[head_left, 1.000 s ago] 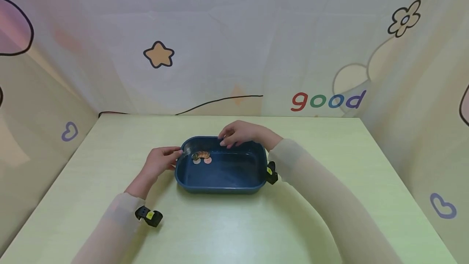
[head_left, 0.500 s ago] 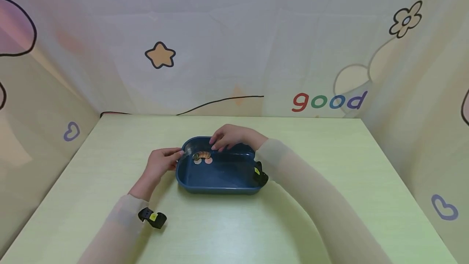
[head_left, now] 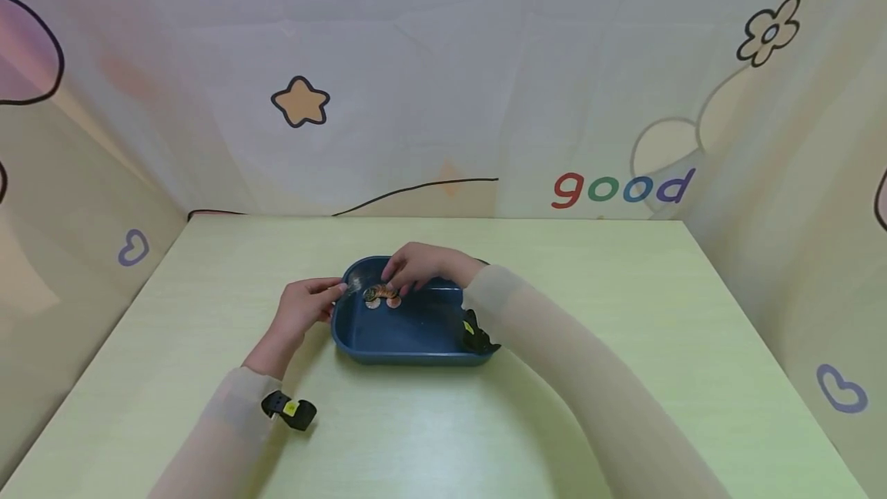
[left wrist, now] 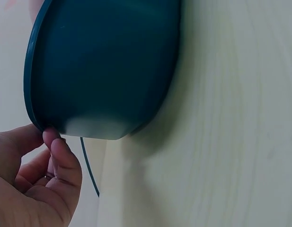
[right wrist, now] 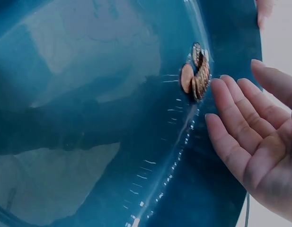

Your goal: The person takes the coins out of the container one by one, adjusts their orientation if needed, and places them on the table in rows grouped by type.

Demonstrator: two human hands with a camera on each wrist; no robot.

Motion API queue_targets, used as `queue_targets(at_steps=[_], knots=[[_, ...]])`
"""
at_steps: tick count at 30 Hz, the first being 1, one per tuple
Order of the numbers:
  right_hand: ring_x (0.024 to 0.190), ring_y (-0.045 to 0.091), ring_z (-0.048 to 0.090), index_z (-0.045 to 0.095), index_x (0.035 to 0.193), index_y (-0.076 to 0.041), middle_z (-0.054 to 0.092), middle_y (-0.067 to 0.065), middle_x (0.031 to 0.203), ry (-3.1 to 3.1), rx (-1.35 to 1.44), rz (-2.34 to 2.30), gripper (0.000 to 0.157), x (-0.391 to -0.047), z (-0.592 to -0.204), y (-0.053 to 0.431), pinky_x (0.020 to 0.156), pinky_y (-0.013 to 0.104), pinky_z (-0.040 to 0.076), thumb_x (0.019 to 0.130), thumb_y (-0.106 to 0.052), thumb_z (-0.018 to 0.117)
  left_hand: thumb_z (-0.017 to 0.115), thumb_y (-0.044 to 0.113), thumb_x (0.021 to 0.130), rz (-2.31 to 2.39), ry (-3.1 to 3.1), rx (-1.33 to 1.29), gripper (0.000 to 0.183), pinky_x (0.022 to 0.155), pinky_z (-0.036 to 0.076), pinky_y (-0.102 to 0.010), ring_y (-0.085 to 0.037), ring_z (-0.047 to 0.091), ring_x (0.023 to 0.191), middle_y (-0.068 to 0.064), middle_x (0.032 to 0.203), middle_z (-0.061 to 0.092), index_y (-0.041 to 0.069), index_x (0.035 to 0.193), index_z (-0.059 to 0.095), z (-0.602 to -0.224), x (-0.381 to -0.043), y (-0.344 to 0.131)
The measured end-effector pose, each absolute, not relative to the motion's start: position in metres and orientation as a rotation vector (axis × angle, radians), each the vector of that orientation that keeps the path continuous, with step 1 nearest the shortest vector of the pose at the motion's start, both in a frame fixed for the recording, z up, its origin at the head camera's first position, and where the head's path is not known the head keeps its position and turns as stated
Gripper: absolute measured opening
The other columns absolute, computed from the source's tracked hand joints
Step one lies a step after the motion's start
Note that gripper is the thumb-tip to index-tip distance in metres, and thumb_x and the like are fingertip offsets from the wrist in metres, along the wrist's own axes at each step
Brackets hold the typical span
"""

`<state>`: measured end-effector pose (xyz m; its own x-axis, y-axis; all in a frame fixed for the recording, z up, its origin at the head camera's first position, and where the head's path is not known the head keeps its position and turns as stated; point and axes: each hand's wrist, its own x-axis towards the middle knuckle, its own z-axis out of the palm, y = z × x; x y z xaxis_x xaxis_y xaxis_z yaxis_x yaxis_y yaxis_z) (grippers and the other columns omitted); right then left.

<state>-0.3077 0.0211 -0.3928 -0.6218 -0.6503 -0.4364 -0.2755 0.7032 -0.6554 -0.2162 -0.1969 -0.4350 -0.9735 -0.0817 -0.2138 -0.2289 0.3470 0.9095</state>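
A dark blue rectangular tray (head_left: pixel 416 358) with rounded corners is on the table. Inside, near its left end, several copper-coloured coins (right wrist: pixel 201 80) lean together in a row against the far wall, with flatter coins (right wrist: pixel 187 78) beside them. My left hand (head_left: pixel 303 309) pinches the tray's left rim between thumb and fingers, as the left wrist view shows. Over the tray reaches my right hand (head_left: pixel 423 266), its fingers loosely bent and apart. In the right wrist view its fingertips (right wrist: pixel 217 85) are right at the edge of the coin row, and nothing is in its palm.
The tray stands on a pale green table (head_left: pixel 416 437). A printed cloth backdrop (head_left: pixel 430 98) rises behind the table and along both sides. Black wrist cameras (head_left: pixel 291 411) are strapped over both sleeves.
My right hand has moved left and down into the tray, from its far rim to the coins. My left hand stays at the left rim, and the coins look unmoved.
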Motion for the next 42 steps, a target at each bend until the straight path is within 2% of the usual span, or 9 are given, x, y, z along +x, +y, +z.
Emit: queue_targets(at_steps=[6,12,15,19,23,26,29,33,42], knots=[[0.115,0.026,0.072,0.061,0.14,-0.005,0.07,0.015,0.131,2.217,-0.686,-0.717,0.04,-0.309,-0.399,0.016,0.093,0.034,0.058,0.102,-0.017,0.06,0.059,0.018,0.103,1.746,2.453,-0.305,0.044,0.059,0.051,-0.018,-0.004,0.054,0.062,-0.008,0.095,0.07,-0.003,0.141,0.059,-0.438,-0.215,-0.196],[0.114,0.026,0.073,0.06,0.141,-0.004,0.073,0.015,0.127,2.206,-0.693,-0.715,0.041,-0.31,-0.402,0.011,0.091,0.033,0.058,0.102,-0.017,0.059,0.057,0.018,0.104,1.855,2.391,-0.354,0.044,0.057,0.048,-0.017,-0.001,0.052,0.059,0.008,0.079,0.064,0.001,0.144,0.057,-0.442,-0.213,-0.19],[0.111,0.027,0.074,0.061,0.139,-0.002,0.074,0.018,0.121,2.209,-0.706,-0.736,0.04,-0.309,-0.405,0.008,0.087,0.031,0.058,0.102,-0.015,0.06,0.058,0.019,0.104,1.908,2.366,-0.387,0.045,0.056,0.045,-0.016,0.001,0.049,0.056,0.013,0.074,0.06,0.004,0.145,0.056,-0.445,-0.213,-0.187],[0.108,0.028,0.075,0.063,0.137,0.0,0.075,0.02,0.116,2.227,-0.717,-0.771,0.038,-0.307,-0.409,0.003,0.085,0.029,0.058,0.101,-0.013,0.06,0.058,0.023,0.104,1.932,2.371,-0.424,0.044,0.054,0.039,-0.017,0.0,0.043,0.052,0.009,0.086,0.065,0.01,0.146,0.057,-0.449,-0.213,-0.185],[0.102,0.029,0.076,0.065,0.134,0.001,0.076,0.02,0.113,2.266,-0.727,-0.778,0.036,-0.306,-0.415,-0.001,0.079,0.028,0.059,0.101,-0.012,0.061,0.056,0.024,0.104,1.931,2.383,-0.437,0.043,0.054,0.039,-0.017,0.0,0.043,0.052,-0.004,0.112,0.07,0.013,0.147,0.057,-0.452,-0.213,-0.184],[0.098,0.029,0.077,0.066,0.133,0.0,0.077,0.02,0.11,2.304,-0.734,-0.768,0.035,-0.305,-0.419,-0.004,0.074,0.026,0.058,0.101,-0.012,0.061,0.056,0.023,0.105,1.933,2.375,-0.434,0.044,0.054,0.04,-0.016,0.001,0.044,0.054,-0.013,0.134,0.064,0.013,0.147,0.056,-0.452,-0.213,-0.184],[0.093,0.028,0.078,0.066,0.133,0.0,0.078,0.019,0.107,2.344,-0.734,-0.759,0.035,-0.303,-0.423,-0.007,0.07,0.025,0.058,0.101,-0.013,0.062,0.056,0.021,0.104,1.945,2.356,-0.422,0.043,0.054,0.041,-0.016,0.003,0.049,0.057,-0.018,0.147,0.055,0.011,0.147,0.055,-0.452,-0.212,-0.184],[0.086,0.025,0.078,0.068,0.131,-0.001,0.078,0.017,0.101,2.406,-0.738,-0.742,0.034,-0.299,-0.426,-0.01,0.066,0.025,0.058,0.1,-0.014,0.063,0.056,0.02,0.104,1.954,2.355,-0.402,0.043,0.053,0.04,-0.016,0.004,0.05,0.058,-0.017,0.15,0.051,0.01,0.146,0.055,-0.451,-0.213,-0.186],[0.068,0.013,0.071,0.075,0.119,-0.003,0.078,0.012,0.093,2.534,-0.77,-0.684,0.026,-0.296,-0.435,-0.016,0.061,0.021,0.053,0.098,-0.017,0.067,0.057,0.019,0.104,1.937,2.395,-0.386,0.043,0.052,0.036,-0.017,0.001,0.039,0.049,-0.021,0.144,0.056,0.009,0.145,0.056,-0.45,-0.212,-0.186]])
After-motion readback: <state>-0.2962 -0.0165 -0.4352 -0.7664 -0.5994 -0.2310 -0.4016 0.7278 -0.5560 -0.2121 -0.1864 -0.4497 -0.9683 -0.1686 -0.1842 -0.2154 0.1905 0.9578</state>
